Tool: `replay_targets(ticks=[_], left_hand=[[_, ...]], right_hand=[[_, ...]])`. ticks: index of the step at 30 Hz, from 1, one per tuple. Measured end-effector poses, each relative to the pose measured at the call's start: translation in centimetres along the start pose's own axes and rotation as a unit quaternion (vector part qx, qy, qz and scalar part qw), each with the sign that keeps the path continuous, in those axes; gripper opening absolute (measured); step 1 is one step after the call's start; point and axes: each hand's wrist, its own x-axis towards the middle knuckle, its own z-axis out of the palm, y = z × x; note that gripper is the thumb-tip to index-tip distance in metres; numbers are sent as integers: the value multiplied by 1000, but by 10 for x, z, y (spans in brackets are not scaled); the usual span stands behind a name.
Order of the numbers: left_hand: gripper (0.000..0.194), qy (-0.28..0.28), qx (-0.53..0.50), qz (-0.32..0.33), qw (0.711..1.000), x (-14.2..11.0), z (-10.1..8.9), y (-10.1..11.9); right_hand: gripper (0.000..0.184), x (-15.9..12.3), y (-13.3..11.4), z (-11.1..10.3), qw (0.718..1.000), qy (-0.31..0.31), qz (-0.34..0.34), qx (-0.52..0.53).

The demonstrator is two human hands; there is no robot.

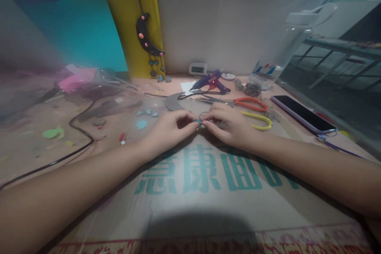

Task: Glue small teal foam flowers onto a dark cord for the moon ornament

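Over the printed cardboard point(190, 206), my left hand point(175, 127) and my right hand point(228, 125) meet fingertip to fingertip. Between them is a small teal piece point(199, 122), pinched from both sides; its exact kind is too small to make out. Left of my left hand lie a light-blue flower-shaped piece point(141, 124) and several little light-blue pieces point(149, 112). Scissors with orange handles point(251, 104) lie just beyond my right hand, and a yellow handle point(258, 120) shows beside it, its other end hidden by the hand.
A purple glue gun point(211, 82) with a lit red light rests behind the hands. Its dark cord point(80, 125) curves across the left side. A phone point(303, 114) and a clear plastic jar point(269, 55) stand right. A black moon ornament point(144, 33) hangs before a yellow sheet point(127, 20).
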Motion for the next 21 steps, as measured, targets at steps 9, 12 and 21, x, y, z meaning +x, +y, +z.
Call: replay_targets(ticks=[9, 12, 21], left_hand=[[17, 12, 15, 17, 1000, 0, -1, -4], [15, 25, 15, 29, 999, 0, -1, -5], [18, 72, -28, -16, 997, 3, -4, -7]], right_hand=[[26, -1, -4, -6, 999, -34, 21, 27], [23, -1, -4, -7, 997, -17, 54, 44], [19, -3, 2, -3, 969, 148, 113, 163]])
